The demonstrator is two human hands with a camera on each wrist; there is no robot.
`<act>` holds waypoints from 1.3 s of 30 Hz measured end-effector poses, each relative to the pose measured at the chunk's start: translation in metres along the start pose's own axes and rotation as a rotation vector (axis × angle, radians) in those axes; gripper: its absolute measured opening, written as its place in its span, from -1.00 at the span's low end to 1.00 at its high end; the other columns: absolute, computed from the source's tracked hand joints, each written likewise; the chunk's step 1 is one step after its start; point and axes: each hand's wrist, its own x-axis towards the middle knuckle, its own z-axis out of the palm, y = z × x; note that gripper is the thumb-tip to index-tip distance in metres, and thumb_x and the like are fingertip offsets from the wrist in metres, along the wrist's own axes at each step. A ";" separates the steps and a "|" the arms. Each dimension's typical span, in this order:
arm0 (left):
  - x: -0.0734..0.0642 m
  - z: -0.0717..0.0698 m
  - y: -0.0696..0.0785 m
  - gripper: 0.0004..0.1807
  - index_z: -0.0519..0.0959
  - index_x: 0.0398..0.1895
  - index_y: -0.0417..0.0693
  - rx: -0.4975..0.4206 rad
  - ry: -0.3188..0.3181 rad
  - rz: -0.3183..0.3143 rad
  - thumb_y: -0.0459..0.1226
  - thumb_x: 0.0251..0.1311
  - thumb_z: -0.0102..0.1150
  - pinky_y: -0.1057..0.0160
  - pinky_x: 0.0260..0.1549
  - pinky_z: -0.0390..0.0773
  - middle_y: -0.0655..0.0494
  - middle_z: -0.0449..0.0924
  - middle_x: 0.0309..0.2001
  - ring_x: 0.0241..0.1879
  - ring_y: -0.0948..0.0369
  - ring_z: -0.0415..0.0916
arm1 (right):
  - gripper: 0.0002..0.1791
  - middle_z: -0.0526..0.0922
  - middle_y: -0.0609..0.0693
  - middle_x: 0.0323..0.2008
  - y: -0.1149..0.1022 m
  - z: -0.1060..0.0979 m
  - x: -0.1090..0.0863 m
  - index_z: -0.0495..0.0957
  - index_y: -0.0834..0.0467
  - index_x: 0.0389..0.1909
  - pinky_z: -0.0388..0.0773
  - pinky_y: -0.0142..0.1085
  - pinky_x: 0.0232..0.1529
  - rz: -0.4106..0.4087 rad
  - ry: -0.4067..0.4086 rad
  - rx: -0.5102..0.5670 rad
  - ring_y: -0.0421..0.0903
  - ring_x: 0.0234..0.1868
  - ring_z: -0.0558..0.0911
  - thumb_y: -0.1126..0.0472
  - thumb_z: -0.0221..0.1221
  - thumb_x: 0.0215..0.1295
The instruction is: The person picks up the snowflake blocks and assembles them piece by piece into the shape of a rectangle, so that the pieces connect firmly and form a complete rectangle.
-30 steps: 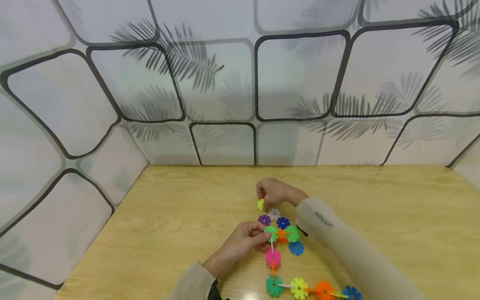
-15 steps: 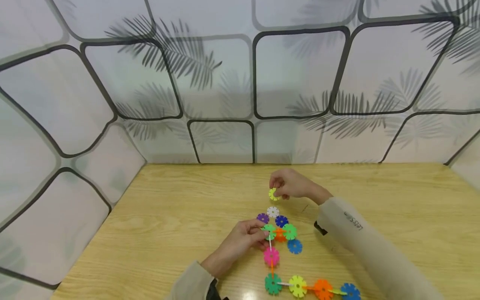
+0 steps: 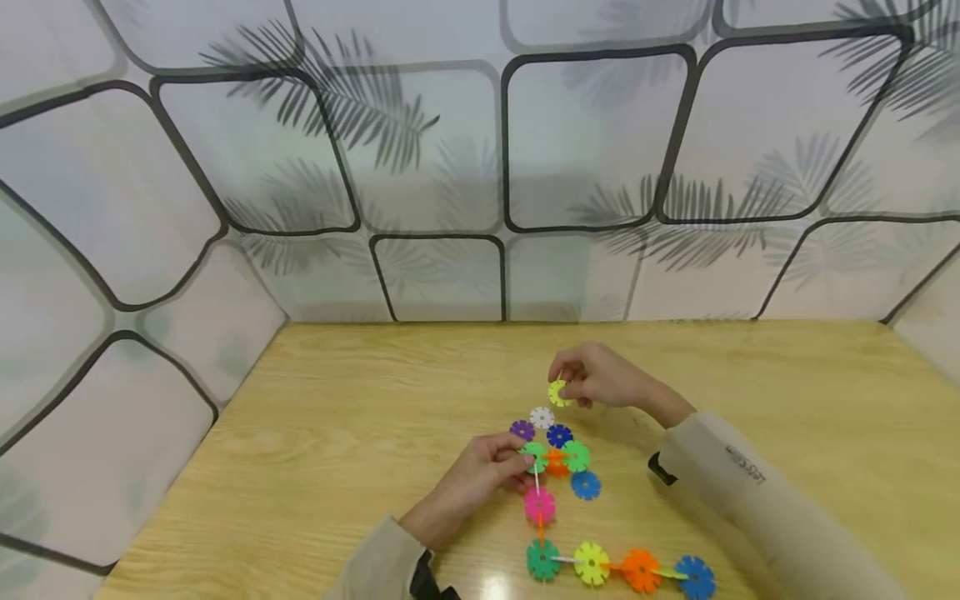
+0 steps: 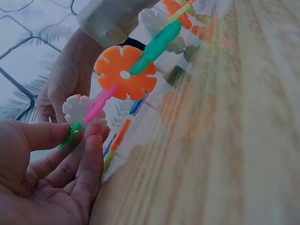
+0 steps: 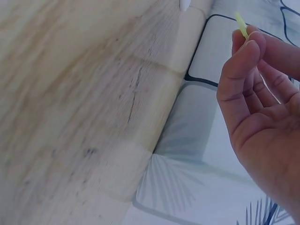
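Holding the yellow disc [image 3: 556,391] in a pinch between thumb and fingers [image 5: 243,55] of the right hand [image 3: 606,379], apparently lifted off the surface [image 3: 352,417], near the white disc [image 3: 542,418] and slightly beyond it. Pinching the light-green disc [image 3: 536,454] with the left hand [image 3: 476,468], above the pink disc [image 3: 539,505]. See also, between these two grips, the purple disc [image 3: 522,430] and the dark-blue disc [image 3: 559,435]; cannot tell whether joined. Farther down, note the dark-green disc [image 3: 542,560] at the corner of the bottom row.

To handle this well, probably best to grip only by the rim, leave the slots uncovered, line up slot with slot before pressing, and brace the linked discs gently; likely to twist the joints if pushed askew.

Compared with a second ago, now holding the yellow disc to the right of the white one instead of to its left; gripping the same light-green disc as then.
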 end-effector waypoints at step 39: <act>0.000 0.000 0.000 -0.71 0.47 0.15 -0.34 -0.010 0.025 0.023 -0.42 0.42 0.11 0.26 -0.27 0.65 -0.01 0.69 -0.36 -0.43 0.26 0.60 | -0.89 0.59 0.12 -0.50 0.004 0.002 -0.063 0.47 0.28 -0.28 0.65 -0.19 -0.50 -0.021 -0.010 0.132 -0.03 -0.55 0.61 0.53 0.13 0.35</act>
